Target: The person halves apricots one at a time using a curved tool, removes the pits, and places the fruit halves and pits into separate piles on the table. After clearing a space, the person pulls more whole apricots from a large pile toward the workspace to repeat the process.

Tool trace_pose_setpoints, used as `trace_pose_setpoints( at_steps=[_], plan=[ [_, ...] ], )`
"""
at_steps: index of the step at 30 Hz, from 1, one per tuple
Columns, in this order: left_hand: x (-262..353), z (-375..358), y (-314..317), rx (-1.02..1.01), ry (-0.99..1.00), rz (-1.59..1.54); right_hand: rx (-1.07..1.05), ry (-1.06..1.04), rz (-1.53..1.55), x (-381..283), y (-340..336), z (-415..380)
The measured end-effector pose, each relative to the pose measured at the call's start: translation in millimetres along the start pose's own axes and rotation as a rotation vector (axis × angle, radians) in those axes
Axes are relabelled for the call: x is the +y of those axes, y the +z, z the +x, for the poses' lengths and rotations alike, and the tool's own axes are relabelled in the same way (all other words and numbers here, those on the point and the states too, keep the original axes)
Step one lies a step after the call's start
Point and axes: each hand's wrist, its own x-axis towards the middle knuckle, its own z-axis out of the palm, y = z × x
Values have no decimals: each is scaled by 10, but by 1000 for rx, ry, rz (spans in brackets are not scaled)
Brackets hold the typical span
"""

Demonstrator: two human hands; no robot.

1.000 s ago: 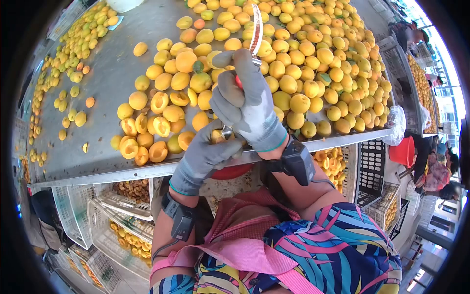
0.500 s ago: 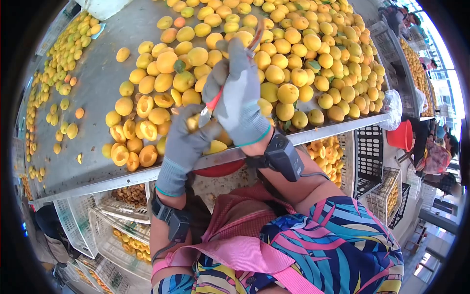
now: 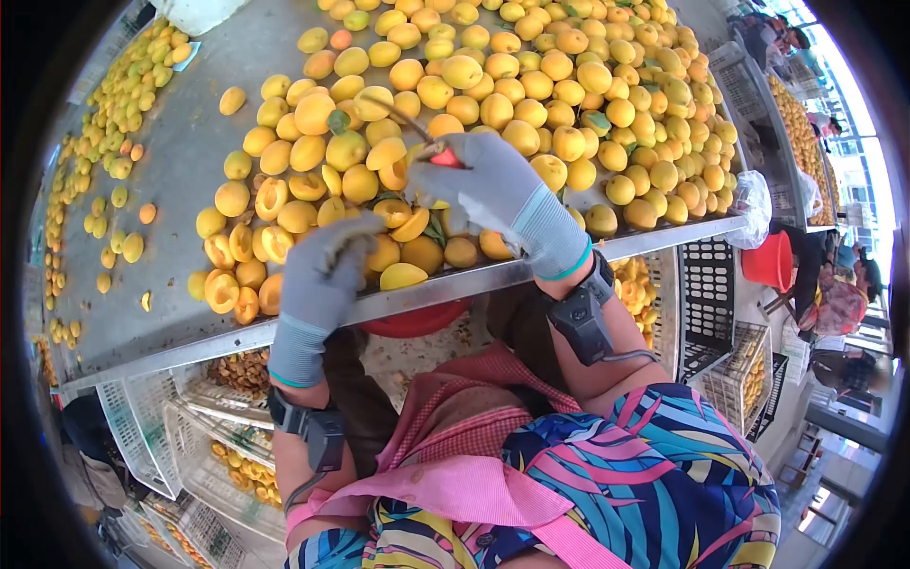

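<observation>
My right hand (image 3: 493,185), in a grey glove, is closed around a red-handled tool (image 3: 445,157). A thin, dark, curved part of the tool sticks out up and left over the fruit; its kind is not clear. My left hand (image 3: 322,275), also gloved, hovers over the table's near edge with its fingers curled. Whatever it may hold is hidden, and the fingers are slightly blurred. Between the hands lie cut apricot halves (image 3: 411,226) and a yellow apricot piece (image 3: 403,276). More opened halves (image 3: 223,292) sit left of my left hand. Whole apricots (image 3: 569,142) are heaped beyond.
The metal table (image 3: 175,242) has a raised front rim. Greener apricots (image 3: 123,104) lie along its far left. Below are white crates (image 3: 142,431), a red basin (image 3: 417,321) and a black crate (image 3: 709,294). A red bucket (image 3: 770,263) stands right; people are farther off.
My hands have moved apart: the left went down and left, the right moved right and lower. The tool has swung so its curved part points up-left. Apricot halves now show where the hands were.
</observation>
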Motion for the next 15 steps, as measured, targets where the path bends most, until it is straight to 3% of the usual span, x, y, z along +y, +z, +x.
trace_pose_setpoints(
  at_steps=[2,3,5,8,11,15],
  plan=[
    [-30,-35,99,-142,35,208,98,-24,133,-61,-66,-31],
    [-42,-51,117,-147,38,219,196,-41,266,-84,-112,-51],
    [-53,-81,103,-58,247,505,231,-29,269,-103,-222,-75],
    [-28,-136,67,49,82,601,193,-67,313,-50,-292,-117],
    [-33,-220,66,116,42,649,214,-131,417,62,-318,-110],
    [221,-212,360,162,246,591,275,-196,648,55,-453,-137]
  ],
)
